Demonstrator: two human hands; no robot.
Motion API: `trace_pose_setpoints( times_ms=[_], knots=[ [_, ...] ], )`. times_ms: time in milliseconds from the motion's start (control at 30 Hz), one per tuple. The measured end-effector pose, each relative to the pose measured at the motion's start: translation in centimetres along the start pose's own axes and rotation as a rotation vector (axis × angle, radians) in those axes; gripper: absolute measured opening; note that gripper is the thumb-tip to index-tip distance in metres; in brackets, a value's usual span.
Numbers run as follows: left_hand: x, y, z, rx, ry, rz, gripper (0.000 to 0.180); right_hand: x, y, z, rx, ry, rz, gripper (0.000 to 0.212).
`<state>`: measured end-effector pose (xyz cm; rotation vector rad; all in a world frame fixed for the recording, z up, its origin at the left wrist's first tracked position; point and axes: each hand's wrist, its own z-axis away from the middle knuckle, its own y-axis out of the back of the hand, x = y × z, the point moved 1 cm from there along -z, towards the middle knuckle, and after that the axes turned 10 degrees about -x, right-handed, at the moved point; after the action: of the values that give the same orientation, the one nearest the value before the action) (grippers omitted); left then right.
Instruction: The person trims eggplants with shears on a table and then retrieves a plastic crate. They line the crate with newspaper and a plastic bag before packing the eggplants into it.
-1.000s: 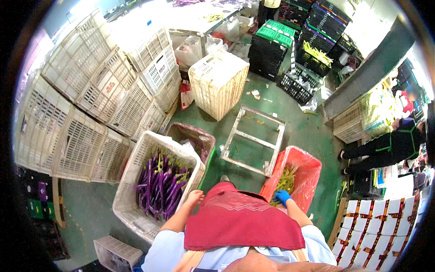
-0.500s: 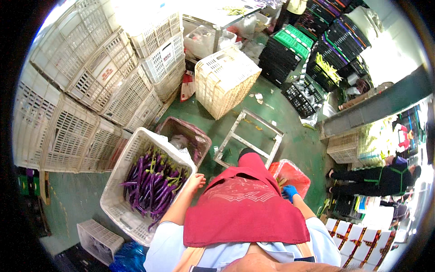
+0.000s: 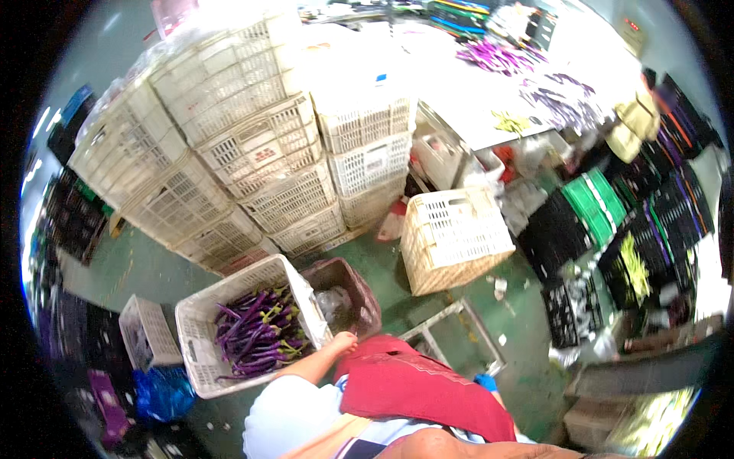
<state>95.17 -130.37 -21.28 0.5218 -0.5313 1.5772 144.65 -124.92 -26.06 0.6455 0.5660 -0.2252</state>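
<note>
A large white plastic crate [image 3: 195, 359] of long purple eggplants [image 3: 260, 329] stands on the floor at my left. Just beyond its right corner is my bare left hand [image 3: 345, 341], fingers curled. Whether anything is inside them is too small to tell. My right hand [image 3: 487, 381], in a blue glove, is half hidden beside my red apron [image 3: 428, 390], so its fingers cannot be made out. Behind the eggplant crate, a dull reddish bin [image 3: 367, 302] has clear plastic bags [image 3: 332, 302] in it.
White crates [image 3: 283, 206] are stacked high at the left. A pale crate [image 3: 451, 237] and metal frame [image 3: 482, 336] stand ahead. More eggplants [image 3: 497, 57] lie on a table; a person in yellow [image 3: 637, 122] is nearby. Black crates [image 3: 573, 306] line the right; a blue bag [image 3: 164, 394] lies left.
My view has swung left and up, showing more of the table and stacks. The red basket by my right hand has left the view. My left hand remains near the eggplant crate's corner.
</note>
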Motion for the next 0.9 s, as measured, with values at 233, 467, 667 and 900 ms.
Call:
trace_pose_setpoints(
  times_ms=[233,467,667,900],
  knots=[
    [10.4,-5.2,-1.4,0.028,-0.090,0.197,0.019,11.7,-0.4,2.9,0.064,-0.421,-1.126,0.010],
    [18.2,-4.7,-1.9,0.102,-0.249,0.052,0.017,14.8,6.3,-10.5,0.003,-0.198,-0.603,0.018],
    [25.9,3.4,0.7,0.384,-0.673,-0.038,0.018,-1.9,16.2,-13.1,0.036,0.074,-0.818,0.016],
    [43.5,16.4,12.1,0.951,-1.020,-0.392,0.034,-28.9,32.4,-18.2,0.008,0.549,-0.503,0.018]
  ],
)
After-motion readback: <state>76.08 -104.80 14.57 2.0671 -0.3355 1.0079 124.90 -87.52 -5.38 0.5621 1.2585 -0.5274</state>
